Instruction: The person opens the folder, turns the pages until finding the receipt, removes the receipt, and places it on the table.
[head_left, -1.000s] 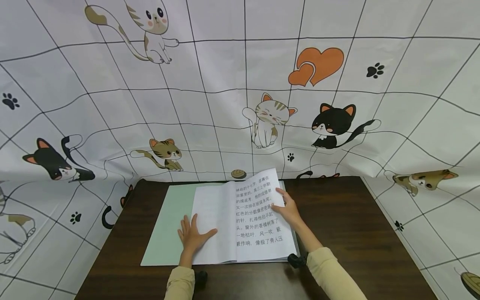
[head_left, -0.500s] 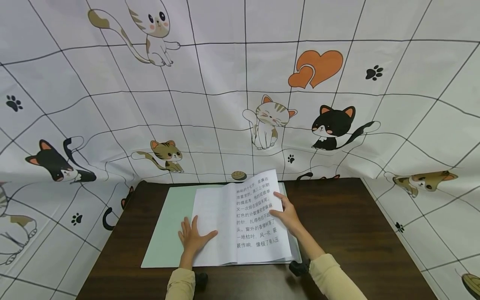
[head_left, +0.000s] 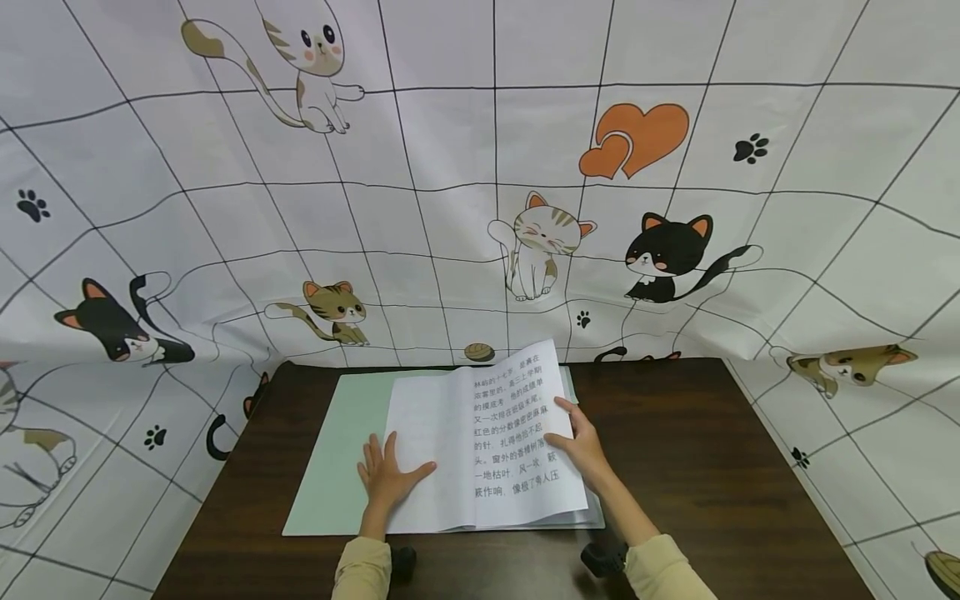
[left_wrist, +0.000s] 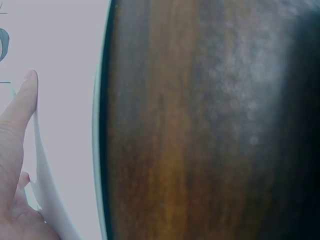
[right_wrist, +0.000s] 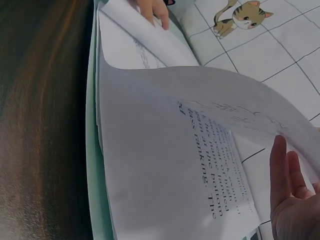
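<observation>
- Fingers (head_left: 390, 454) of the left hand (head_left: 387, 482) are spread apart, laid across the outer edge of the blank left page (head_left: 442, 458), with the thumb reaching inward over the paper.
- Beside them, the green cover (head_left: 326, 487) lies flat; it looks the stiffest part, the best place to steady the whole thing.
- Slightly farther off, the right hand (head_left: 585, 446) holds the free edge of the Chinese-printed page (head_left: 510, 471) about midway up — thumb over the printed face, though how the hindmost fingers lie I cannot tell.
- That page bows upward, so it should be light, limp and easily creased; a soft pinch on its outer margin seems right.
- Beneath it, the right wrist view shows a sheet with English print (right_wrist: 210, 160).
- All these belong to one booklet (head_left: 431, 396), spread on the dark wooden table (head_left: 690, 492).
- Beyond hangs a cat-patterned cloth (head_left: 435, 217) — orange hearts (head_left: 641, 137) included.
</observation>
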